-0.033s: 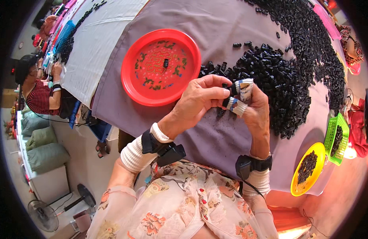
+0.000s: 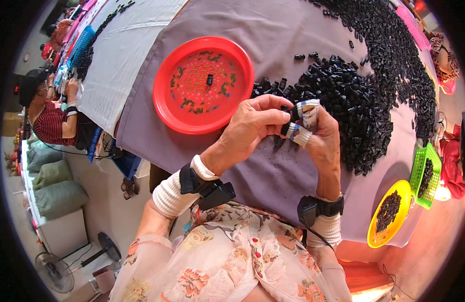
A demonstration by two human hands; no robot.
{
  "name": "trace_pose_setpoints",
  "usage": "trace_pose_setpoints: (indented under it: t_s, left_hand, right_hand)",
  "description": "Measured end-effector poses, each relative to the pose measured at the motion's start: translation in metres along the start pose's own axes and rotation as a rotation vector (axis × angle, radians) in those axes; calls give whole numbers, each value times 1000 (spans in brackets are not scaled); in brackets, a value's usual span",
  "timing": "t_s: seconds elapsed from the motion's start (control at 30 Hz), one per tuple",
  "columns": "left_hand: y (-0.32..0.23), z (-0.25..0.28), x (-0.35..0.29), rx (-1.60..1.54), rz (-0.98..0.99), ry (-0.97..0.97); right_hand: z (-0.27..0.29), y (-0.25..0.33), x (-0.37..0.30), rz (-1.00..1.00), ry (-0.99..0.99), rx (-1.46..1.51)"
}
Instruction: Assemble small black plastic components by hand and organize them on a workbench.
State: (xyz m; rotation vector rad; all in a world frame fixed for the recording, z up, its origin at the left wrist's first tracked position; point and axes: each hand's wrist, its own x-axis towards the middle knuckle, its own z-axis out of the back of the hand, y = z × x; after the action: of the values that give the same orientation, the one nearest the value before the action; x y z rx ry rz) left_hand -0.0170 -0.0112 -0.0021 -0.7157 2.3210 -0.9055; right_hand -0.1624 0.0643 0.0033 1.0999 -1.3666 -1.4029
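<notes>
Low over the near side of the table, my two hands meet at a small black plastic part (image 2: 285,108). My left hand (image 2: 242,128) pinches this part between thumb and fingers. Close against it is my right hand (image 2: 325,141), its fingers curled in and wrapped in white bands with blue marks. What the right fingers grip is hidden. Just beyond them lies a large heap of similar black parts (image 2: 338,95). A round red tray (image 2: 167,103) sits to the left of the heap, with one black part (image 2: 209,79) in it.
More black parts (image 2: 393,65) spread along the far right. At the right edge are a yellow dish (image 2: 404,216) and a green basket (image 2: 419,173), both holding dark bits. Purple cloth (image 2: 142,121) covers the table. Another person (image 2: 54,121) sits at the far left; a fan (image 2: 54,272) stands below.
</notes>
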Motion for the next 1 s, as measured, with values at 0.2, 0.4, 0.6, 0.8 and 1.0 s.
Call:
trace_pose_setpoints:
  t_s: [0.2,0.4,0.6,0.8,1.0]
  left_hand:
    - [4,1,1,1,16,-54]
    - [-1,-3,-4,-73,-1,36]
    - [5,10,-1,-248,14,84]
    - [6,7,-2,-279,55,98]
    - [7,6,-2,-245,47,88]
  right_hand:
    - [0,-7,2,36,-12,-57]
    - [3,4,4,-92,-24,-55]
    - [7,14,5,-190,84,-149]
    - [5,13,8,-140,150,-121]
    - [9,9,9,-136,205,-209]
